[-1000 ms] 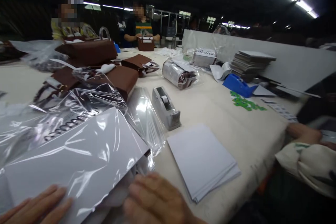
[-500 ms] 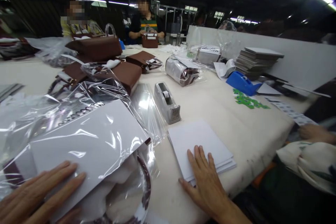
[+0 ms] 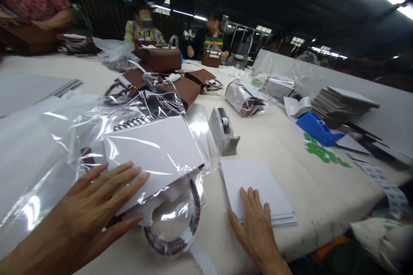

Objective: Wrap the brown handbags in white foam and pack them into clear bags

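My left hand [image 3: 106, 197] lies with its fingers stretched out on a handbag in clear plastic [image 3: 151, 146]. A white sheet covers the bag's upper side under the film, and its wrapped handle [image 3: 195, 210] curves toward me. On the right, my right hand [image 3: 254, 227] rests flat on the near end of a stack of white paper sheets [image 3: 258, 180], fingers slightly apart. Between the two and farther back stands a grey tape dispenser [image 3: 224, 133]. A clear plastic sleeve [image 3: 201, 129] lies beside it, partly under the wrapped bag.
Brown handbags [image 3: 161, 58] are heaped behind the wrapped one. Another wrapped bag [image 3: 245, 96], a blue tape dispenser [image 3: 318, 129], green stickers [image 3: 324, 152] and a pile of grey boards [image 3: 343, 103] stand farther right. Co-workers [image 3: 213, 38] handle bags across the table.
The view has swung left, bringing in a co-worker at the far left. My left hand, fingers still spread, shows more fully on the wrapped bag. My right hand stays on the sheets.
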Action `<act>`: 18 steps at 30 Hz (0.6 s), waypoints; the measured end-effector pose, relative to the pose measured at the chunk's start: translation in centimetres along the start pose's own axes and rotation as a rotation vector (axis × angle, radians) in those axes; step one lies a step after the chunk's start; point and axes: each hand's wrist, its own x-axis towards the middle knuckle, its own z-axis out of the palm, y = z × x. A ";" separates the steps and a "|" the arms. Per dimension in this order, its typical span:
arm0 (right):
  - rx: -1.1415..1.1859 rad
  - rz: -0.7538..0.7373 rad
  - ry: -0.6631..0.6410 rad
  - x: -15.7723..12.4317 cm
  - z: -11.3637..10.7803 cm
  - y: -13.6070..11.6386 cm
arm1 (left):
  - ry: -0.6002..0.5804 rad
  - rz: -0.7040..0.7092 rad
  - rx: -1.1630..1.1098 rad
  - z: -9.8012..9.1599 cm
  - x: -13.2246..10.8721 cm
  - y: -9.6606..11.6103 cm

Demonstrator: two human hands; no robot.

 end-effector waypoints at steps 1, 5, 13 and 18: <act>0.005 -0.002 0.007 0.0 0.2 0.1 | -0.048 0.094 0.075 -0.2 -0.1 -0.3; 0.056 -0.002 -0.001 0.1 0.6 0.7 | -0.119 0.202 0.190 -1.4 0.3 -0.2; 0.154 0.017 -0.058 0.0 -0.4 0.9 | -0.163 0.245 0.178 -2.4 -0.2 2.0; 0.176 -0.345 -0.068 1.1 -3.6 4.8 | -0.157 0.241 0.089 -1.7 -0.5 2.7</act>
